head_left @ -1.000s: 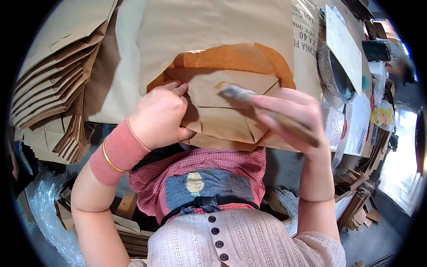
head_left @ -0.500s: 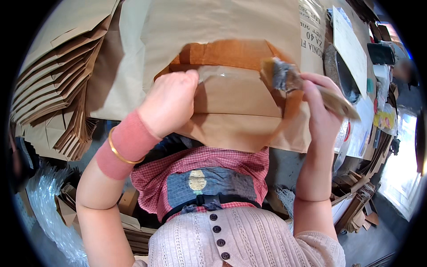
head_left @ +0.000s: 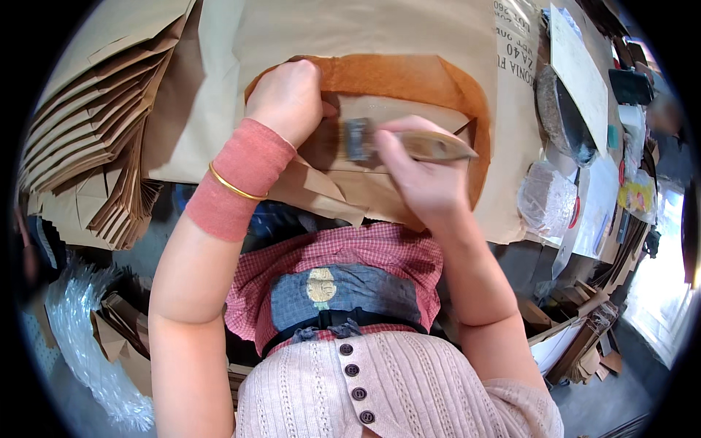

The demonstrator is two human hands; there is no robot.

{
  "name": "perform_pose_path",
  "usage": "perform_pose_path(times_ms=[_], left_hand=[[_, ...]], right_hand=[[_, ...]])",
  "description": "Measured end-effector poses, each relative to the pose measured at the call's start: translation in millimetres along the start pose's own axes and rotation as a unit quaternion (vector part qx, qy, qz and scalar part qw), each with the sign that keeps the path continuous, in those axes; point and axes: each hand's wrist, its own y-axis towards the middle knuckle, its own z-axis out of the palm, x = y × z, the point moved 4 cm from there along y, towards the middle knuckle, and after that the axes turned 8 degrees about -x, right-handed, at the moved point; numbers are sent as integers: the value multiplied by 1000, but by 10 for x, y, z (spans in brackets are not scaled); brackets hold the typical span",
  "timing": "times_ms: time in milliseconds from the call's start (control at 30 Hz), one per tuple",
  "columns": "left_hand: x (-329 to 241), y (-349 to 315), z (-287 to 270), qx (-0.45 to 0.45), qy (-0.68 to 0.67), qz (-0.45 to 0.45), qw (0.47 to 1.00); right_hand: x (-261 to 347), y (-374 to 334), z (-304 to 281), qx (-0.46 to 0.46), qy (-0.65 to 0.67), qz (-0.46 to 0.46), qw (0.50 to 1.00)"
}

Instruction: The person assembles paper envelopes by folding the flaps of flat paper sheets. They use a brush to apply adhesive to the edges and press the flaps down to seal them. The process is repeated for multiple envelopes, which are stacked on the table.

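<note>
A large brown paper bag (head_left: 350, 29) lies in front of me, the open end facing me and its layers spread apart, with an orange-brown band (head_left: 380, 75) along the far edge. At the left end of the opening, my left hand (head_left: 286, 101) is closed on the bag's paper; its fingertips are mostly hidden. My right hand (head_left: 431, 171) grips the wooden handle of a flat paintbrush (head_left: 442, 146). The brush's bristles, blurred by motion, point left over the inner paper near my left hand. A paper flap (head_left: 314, 186) folds toward me at the near edge.
Fanned stacks of folded paper bags (head_left: 95, 109) stand at the left. On the right are a dark trough-like container (head_left: 558, 117), a white board (head_left: 580, 73) and a plastic-wrapped bundle (head_left: 546, 193). Clear plastic strands (head_left: 95, 343) hang at lower left.
My right hand has brought the paintbrush leftward from the right end of the opening to its middle. My left hand has moved up to the far left edge. The opening's band is spread flatter.
</note>
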Motion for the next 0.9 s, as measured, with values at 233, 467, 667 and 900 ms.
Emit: perform_pose_path(times_ms=[233, 467, 667, 900], left_hand=[[-263, -46, -89, -32, 100, 53, 993], [-582, -101, -19, -43, 195, 134, 971], [-617, -99, -46, -83, 175, 158, 968], [-193, -472, -378, -234, -232, 187, 925]], right_hand=[[220, -7, -729, -31, -381, -120, 916], [23, 376, -1018, -184, 271, -43, 944], [-871, 711, -196, -8, 598, 70, 798], [-868, 649, -194, 98, 686, 128, 710]])
